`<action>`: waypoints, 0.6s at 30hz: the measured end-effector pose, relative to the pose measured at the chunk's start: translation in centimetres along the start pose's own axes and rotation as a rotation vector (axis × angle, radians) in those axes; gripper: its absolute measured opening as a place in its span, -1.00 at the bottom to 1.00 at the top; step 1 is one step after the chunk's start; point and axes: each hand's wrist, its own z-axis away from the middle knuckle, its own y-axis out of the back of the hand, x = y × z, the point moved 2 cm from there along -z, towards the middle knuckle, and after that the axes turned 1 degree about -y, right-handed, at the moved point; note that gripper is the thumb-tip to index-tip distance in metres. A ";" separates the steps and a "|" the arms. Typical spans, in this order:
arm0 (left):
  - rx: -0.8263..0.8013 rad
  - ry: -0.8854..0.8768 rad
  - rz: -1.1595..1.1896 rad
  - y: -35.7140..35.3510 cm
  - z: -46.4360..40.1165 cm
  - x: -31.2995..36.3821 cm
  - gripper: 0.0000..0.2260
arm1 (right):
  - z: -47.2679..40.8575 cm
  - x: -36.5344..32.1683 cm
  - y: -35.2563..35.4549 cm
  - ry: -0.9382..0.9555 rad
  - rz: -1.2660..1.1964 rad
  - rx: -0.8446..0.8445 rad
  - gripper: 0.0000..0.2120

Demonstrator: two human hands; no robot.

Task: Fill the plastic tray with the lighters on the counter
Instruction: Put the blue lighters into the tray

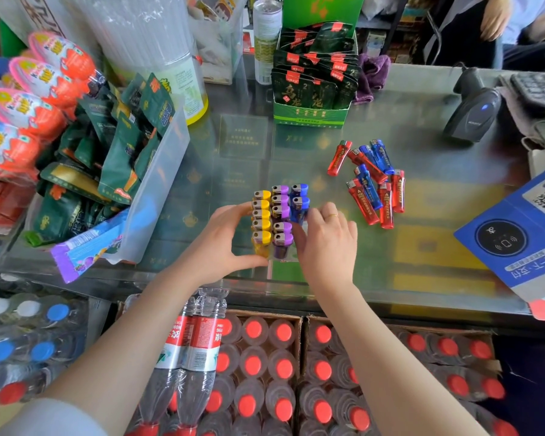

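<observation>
A clear plastic tray [266,253] stands on the glass counter with upright lighters in it: a yellow row [261,215], a purple row [280,209] and two blue ones [299,199]. My left hand [221,237] grips the tray's left side. On the tray's right, the fingers of my right hand [324,237] touch the blue and purple lighters; whether they pinch one is hidden. A loose pile of red and blue lighters [372,180] lies on the counter to the right, apart from both hands.
A clear bin of green snack packets [158,171] crowds the left. A green display box [312,114] stands behind, a barcode scanner [472,114] and a blue payment sign [516,234] at right. Crates of bottled water [265,372] sit below the counter edge.
</observation>
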 end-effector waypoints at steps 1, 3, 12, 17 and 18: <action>-0.004 -0.009 -0.012 0.1 -0.1 0.2 -0.32 | 0.0 0.2 -0.1 0.013 -0.021 -0.007 -0.77; -0.018 -0.020 -0.027 0.1 -0.2 0.5 -0.34 | 0.1 0.6 -0.5 0.009 -0.056 -0.038 -0.76; 0.004 -0.008 -0.033 0.0 -0.4 1.2 -0.35 | -1.9 4.9 3.1 -0.084 -0.290 -0.146 -0.79; -0.044 0.033 -0.023 -0.6 -1.3 1.2 -0.29 | -3.9 10.7 3.1 -0.379 -0.274 -0.059 -0.83; -0.052 0.040 -0.020 -0.7 -1.5 1.1 -0.28 | -4.2 11.1 2.8 -0.388 -0.242 -0.073 -0.82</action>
